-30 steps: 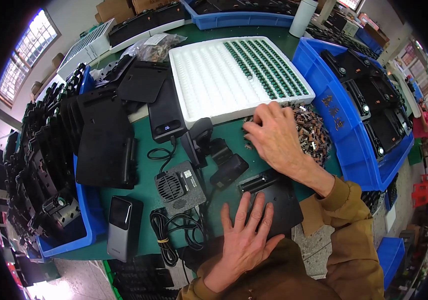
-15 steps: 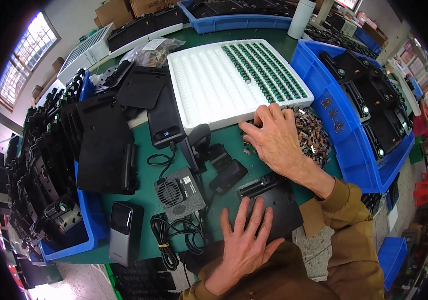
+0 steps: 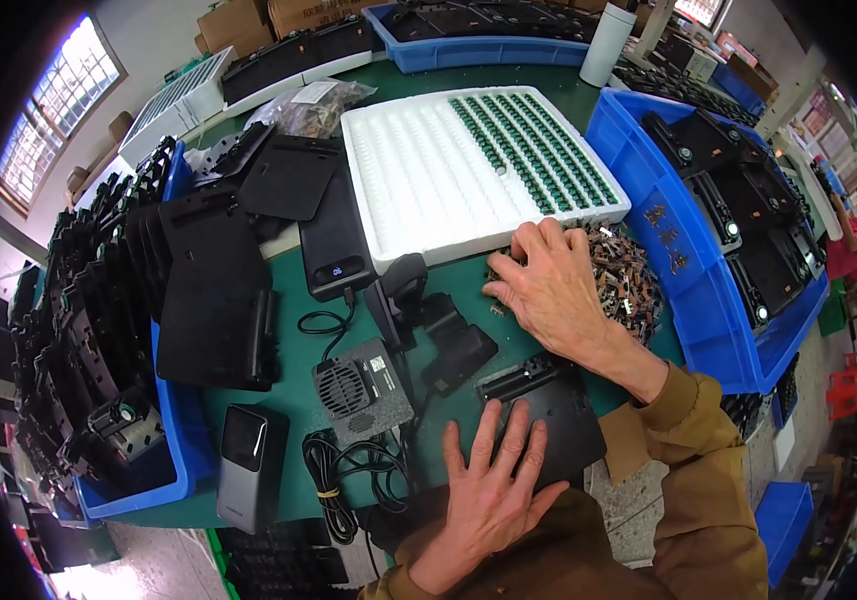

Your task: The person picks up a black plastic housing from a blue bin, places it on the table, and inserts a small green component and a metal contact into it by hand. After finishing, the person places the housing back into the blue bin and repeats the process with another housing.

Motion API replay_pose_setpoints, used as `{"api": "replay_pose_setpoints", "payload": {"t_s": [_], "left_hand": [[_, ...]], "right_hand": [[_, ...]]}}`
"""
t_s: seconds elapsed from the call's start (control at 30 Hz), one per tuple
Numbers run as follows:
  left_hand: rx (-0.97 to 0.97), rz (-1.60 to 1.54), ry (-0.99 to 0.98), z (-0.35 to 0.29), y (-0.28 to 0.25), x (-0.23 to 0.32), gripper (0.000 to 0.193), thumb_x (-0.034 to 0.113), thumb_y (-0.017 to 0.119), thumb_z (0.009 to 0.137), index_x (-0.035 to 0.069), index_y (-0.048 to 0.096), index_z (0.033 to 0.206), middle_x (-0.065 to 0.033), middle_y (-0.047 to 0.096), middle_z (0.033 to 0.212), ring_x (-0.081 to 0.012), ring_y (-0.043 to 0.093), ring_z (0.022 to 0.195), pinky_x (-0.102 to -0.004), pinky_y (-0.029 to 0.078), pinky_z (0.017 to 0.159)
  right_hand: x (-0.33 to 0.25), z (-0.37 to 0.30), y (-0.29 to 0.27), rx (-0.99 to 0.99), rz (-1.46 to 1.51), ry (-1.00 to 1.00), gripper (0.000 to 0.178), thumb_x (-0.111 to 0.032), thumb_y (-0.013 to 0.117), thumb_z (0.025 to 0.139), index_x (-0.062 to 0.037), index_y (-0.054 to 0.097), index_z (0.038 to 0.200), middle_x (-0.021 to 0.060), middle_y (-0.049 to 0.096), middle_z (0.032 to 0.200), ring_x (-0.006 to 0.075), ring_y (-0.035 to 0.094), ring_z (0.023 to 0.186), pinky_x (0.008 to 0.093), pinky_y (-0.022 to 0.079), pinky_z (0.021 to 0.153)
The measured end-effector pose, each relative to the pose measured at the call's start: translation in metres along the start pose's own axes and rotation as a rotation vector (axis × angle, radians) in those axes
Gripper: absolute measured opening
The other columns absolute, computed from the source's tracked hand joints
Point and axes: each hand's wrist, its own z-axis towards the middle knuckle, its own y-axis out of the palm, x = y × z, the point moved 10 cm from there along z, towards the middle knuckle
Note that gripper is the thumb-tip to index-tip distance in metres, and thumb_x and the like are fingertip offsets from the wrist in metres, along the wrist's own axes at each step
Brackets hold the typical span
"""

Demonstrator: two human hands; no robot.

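My left hand (image 3: 493, 490) lies flat with fingers spread on a black plastic panel (image 3: 573, 425) at the table's front edge. Along the far edge of this panel runs a raised black cylindrical part. My right hand (image 3: 553, 290) reaches over the left side of a heap of small switch-like electronic parts (image 3: 628, 280). Its fingers are bent down and drawn together with the thumb; whatever they pinch is hidden. Just beyond it sits a white foam tray (image 3: 408, 190), its right part filled with rows of small green parts (image 3: 533, 145).
Blue bins (image 3: 648, 200) of black housings flank the green table (image 3: 278, 430). At centre stand a black power bank (image 3: 333, 265), a black stand (image 3: 398, 300) and a small speaker-like box (image 3: 360, 385). A cable coil (image 3: 333, 490) and grey device (image 3: 251, 465) lie front left.
My right hand's thumb and fingers have shifted slightly over the heap's edge. The left hand stays flat on the panel. The whole view has moved a little.
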Motion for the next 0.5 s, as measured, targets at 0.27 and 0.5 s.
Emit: {"api": "replay_pose_setpoints", "payload": {"t_s": [0.27, 0.5], "left_hand": [[-0.005, -0.007, -0.004, 0.0, 0.001, 0.0, 0.068, 0.052, 0.075, 0.08, 0.006, 0.062, 0.129, -0.0162, 0.05, 0.147, -0.0405, 0.036, 0.142, -0.0657, 0.015, 0.114], [0.005, -0.007, 0.002, 0.0, 0.002, 0.0, 0.069, 0.052, 0.074, 0.081, 0.006, 0.062, 0.13, -0.0165, 0.051, 0.146, -0.0409, 0.037, 0.141, -0.0661, 0.016, 0.114]], "right_hand": [[-0.002, -0.013, -0.011, 0.049, 0.061, 0.016, 0.027, -0.033, 0.076, 0.082, -0.011, 0.073, 0.098, 0.0043, 0.05, 0.093, 0.0232, 0.047, 0.094, 0.0403, 0.034, 0.079], [0.0, -0.004, 0.001, 0.025, 0.0, 0.031, 0.033, -0.036, 0.074, 0.084, -0.0125, 0.071, 0.107, 0.0035, 0.049, 0.093, 0.023, 0.047, 0.094, 0.0405, 0.034, 0.08]]}}
